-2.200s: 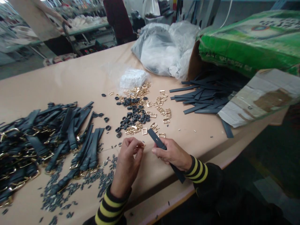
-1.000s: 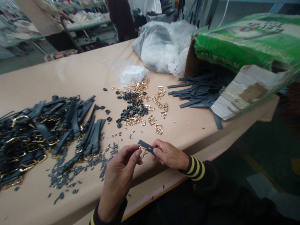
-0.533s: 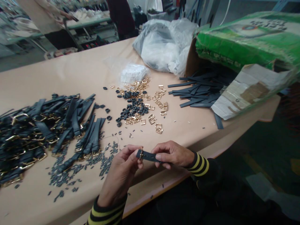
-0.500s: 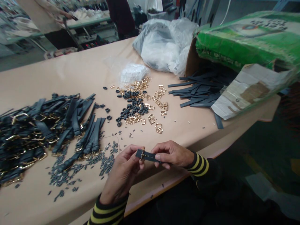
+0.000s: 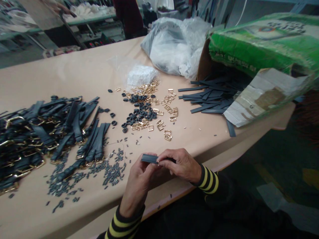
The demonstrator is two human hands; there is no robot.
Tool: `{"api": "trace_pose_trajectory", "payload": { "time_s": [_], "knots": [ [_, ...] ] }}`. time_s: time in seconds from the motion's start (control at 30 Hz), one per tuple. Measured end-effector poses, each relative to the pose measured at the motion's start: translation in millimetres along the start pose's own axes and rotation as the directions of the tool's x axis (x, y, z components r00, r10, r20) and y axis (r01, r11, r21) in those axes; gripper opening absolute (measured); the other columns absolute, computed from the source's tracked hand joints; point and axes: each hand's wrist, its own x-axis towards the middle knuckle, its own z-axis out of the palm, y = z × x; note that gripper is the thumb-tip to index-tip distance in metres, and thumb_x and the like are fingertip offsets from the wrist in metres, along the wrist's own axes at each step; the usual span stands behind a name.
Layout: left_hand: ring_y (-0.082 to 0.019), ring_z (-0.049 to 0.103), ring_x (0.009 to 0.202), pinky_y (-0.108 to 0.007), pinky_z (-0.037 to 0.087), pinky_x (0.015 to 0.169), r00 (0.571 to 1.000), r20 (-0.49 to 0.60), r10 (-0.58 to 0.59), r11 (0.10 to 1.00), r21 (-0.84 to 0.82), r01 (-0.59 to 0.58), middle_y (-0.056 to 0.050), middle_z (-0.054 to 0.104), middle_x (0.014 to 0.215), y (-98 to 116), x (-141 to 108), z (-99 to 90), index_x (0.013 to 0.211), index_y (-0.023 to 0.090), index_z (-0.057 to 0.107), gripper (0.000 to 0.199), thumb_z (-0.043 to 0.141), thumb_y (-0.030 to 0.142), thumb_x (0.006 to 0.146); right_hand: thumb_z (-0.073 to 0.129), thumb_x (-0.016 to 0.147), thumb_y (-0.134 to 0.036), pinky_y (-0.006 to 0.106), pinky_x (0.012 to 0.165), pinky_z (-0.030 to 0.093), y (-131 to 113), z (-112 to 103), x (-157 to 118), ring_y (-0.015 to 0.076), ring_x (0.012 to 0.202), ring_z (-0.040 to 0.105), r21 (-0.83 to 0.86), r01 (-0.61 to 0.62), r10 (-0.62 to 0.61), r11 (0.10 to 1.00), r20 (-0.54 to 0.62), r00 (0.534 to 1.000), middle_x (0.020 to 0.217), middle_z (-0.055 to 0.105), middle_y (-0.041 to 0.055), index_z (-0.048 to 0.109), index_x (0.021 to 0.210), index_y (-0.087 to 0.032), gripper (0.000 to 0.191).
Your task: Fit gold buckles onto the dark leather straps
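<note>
Between my two hands is a short dark strap [image 5: 149,158], held just above the table's near edge. My left hand [image 5: 139,179] is closed around its left part, with the thumb beneath. At the strap's right end, the fingertips of my right hand [image 5: 179,164] pinch it; a tiny glint of gold shows there, and the buckle itself is mostly hidden. Beyond my hands lie loose gold buckles [image 5: 167,134] and a heap of small dark loops [image 5: 142,113]. Small dark cut pieces [image 5: 113,172] are scattered left of my left hand.
Buckled straps [image 5: 72,119] are piled at the left. Plain strips [image 5: 209,96] spill from a green carton [image 5: 254,49] with a torn flap [image 5: 264,96]. Plastic bags [image 5: 174,46] stand at the back. Other people [image 5: 129,16] are beyond the brown-covered table [image 5: 74,73].
The gold buckle, visible on the strap near my left fingers before, is now mostly hidden at my right fingertips. The strap has been turned or folded, and my hands have drawn closer together.
</note>
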Motion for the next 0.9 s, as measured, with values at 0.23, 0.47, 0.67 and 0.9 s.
{"api": "trace_pose_trajectory", "payload": {
  "time_s": [0.23,0.47,0.67,0.9],
  "knots": [
    [-0.015,0.061,0.066,-0.028,0.049,0.067,0.998,-0.041,-0.043,0.994,-0.105,0.039,-0.003,0.065,0.073,-12.5,0.0,-4.4,0.081,0.013,0.062,0.026,0.064,0.036,0.07,0.053,0.082,-0.022,0.018,0.053,0.043,-0.7,-0.4,-0.5,0.0058,0.047,0.053,0.055,-0.044,0.043,0.997,0.027,0.999,0.074,0.062,-0.001,0.064,0.086,-0.016,0.013],
    [-0.016,0.062,0.068,-0.027,0.048,0.067,0.986,-0.148,0.075,0.997,-0.012,-0.078,-0.004,0.067,0.073,-16.7,-3.6,4.4,0.081,0.013,0.063,0.027,0.062,0.038,0.072,0.057,0.078,-0.017,0.021,0.067,0.042,-8.0,0.2,0.1,0.0102,0.068,0.057,-0.035,-0.083,0.081,0.996,-0.055,0.995,0.072,0.064,-0.0007,0.062,0.08,-0.016,0.006],
    [-0.013,0.059,0.067,-0.022,0.046,0.064,0.982,-0.113,0.154,0.963,0.238,-0.124,0.0,0.066,0.071,-10.4,-6.3,6.1,0.079,0.016,0.062,0.017,0.06,0.033,0.075,0.058,0.075,-0.016,0.021,0.061,0.039,-5.6,-1.2,2.0,0.0096,0.063,0.053,-0.088,-0.125,0.121,0.988,-0.044,0.992,0.066,0.058,-0.0019,0.055,0.074,-0.016,0.002],
    [-0.013,0.057,0.068,-0.024,0.047,0.063,0.905,-0.079,0.418,0.827,0.446,-0.343,-0.001,0.06,0.074,-11.4,-3.8,12.5,0.081,0.017,0.056,0.007,0.055,0.023,0.078,0.059,0.071,-0.019,0.021,0.059,0.043,3.9,0.4,5.9,0.0113,0.066,0.059,0.186,-0.266,0.267,0.946,0.023,0.963,0.072,0.059,-0.0003,0.044,0.082,-0.017,0.019]
  ]
}}
